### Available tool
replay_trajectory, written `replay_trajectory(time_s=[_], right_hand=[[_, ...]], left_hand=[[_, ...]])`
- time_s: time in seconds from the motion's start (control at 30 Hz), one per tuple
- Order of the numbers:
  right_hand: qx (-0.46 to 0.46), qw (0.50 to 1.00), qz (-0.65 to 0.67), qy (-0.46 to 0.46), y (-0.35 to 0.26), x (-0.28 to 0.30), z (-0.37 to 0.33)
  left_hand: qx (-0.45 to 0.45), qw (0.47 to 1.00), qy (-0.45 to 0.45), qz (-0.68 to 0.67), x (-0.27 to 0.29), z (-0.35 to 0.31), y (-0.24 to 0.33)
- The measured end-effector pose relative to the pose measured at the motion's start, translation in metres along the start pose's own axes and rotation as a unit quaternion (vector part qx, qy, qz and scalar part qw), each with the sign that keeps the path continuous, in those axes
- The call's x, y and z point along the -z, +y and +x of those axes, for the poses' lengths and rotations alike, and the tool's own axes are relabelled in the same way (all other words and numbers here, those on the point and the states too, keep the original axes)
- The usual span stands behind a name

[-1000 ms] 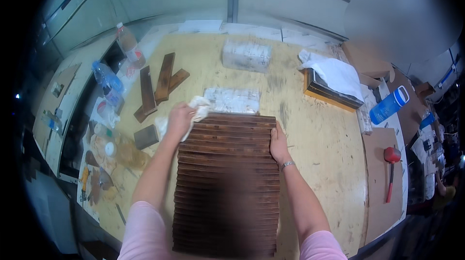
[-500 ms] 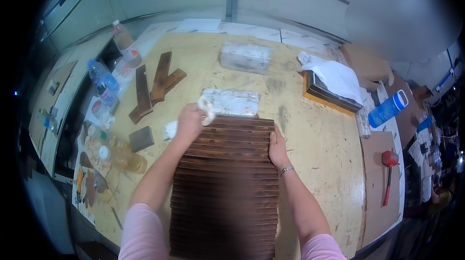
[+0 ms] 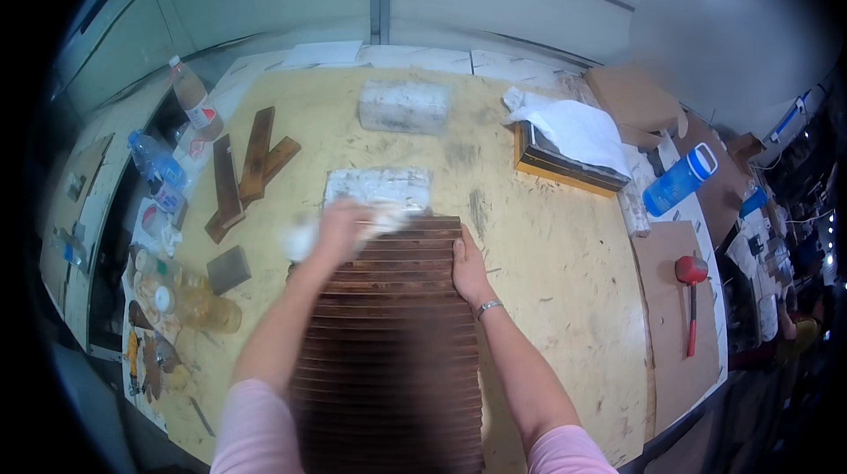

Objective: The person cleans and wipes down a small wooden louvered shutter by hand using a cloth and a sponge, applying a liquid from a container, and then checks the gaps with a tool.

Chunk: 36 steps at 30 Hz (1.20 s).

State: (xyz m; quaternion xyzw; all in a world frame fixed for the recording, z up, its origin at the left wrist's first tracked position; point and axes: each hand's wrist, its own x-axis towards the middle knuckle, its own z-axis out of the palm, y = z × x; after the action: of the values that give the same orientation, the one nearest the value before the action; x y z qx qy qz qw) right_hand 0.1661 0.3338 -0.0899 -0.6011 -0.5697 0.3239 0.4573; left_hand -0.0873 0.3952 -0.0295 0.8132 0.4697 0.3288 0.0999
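A dark brown slatted wooden panel (image 3: 388, 284) lies in front of me, its far end against a white wrapped block (image 3: 379, 183). My left hand (image 3: 340, 231) is closed on a white cloth (image 3: 386, 216) over the panel's far left corner; hand and cloth are smeared by motion, and some white material hangs on the hand's left side too. My right hand (image 3: 470, 267) grips the right edge of the panel near its far end, thumb on top and the fingers partly hidden along the side. The panel's near part is dark and blurred.
Loose brown wood strips (image 3: 256, 156) and a grey block (image 3: 228, 269) lie left, with bottles (image 3: 207, 308) along that edge. Another wrapped block (image 3: 403, 106) stands behind. At right are a cloth-covered box (image 3: 565, 156), a blue bottle (image 3: 678, 181) and a red mallet (image 3: 691, 271).
My left hand has swept the cloth to the right across the panel's far end. My right hand keeps its hold on the edge. The whole view has shifted slightly.
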Motion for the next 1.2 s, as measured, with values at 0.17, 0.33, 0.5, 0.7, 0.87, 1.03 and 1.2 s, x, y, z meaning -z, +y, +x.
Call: replay_trajectory(time_s=[0.17,0.33,0.5,0.7,0.87,1.03,1.2], right_hand=[[-0.018,1.000,0.016,-0.009,0.000,-0.008,0.002],[-0.024,0.998,0.007,-0.056,0.005,-0.005,0.009],[-0.006,1.000,0.000,-0.019,0.000,0.000,0.003],[-0.011,1.000,0.012,-0.010,0.005,-0.008,0.006],[-0.011,0.998,0.052,-0.018,0.008,-0.011,0.007],[-0.007,0.999,0.016,-0.027,0.007,-0.001,0.006],[-0.068,0.994,0.070,-0.044,0.000,0.003,0.003]], left_hand=[[0.016,0.997,0.066,0.025,0.004,-0.039,-0.055],[-0.059,0.998,0.014,-0.033,-0.085,0.016,0.047],[-0.048,0.996,0.017,-0.070,-0.019,-0.015,-0.004],[0.238,0.971,-0.002,0.000,0.092,-0.067,-0.029],[-0.104,0.991,0.049,-0.066,-0.038,-0.078,0.079],[-0.128,0.984,0.027,-0.118,-0.019,-0.079,0.080],[0.147,0.989,-0.006,0.004,0.100,-0.147,-0.010]])
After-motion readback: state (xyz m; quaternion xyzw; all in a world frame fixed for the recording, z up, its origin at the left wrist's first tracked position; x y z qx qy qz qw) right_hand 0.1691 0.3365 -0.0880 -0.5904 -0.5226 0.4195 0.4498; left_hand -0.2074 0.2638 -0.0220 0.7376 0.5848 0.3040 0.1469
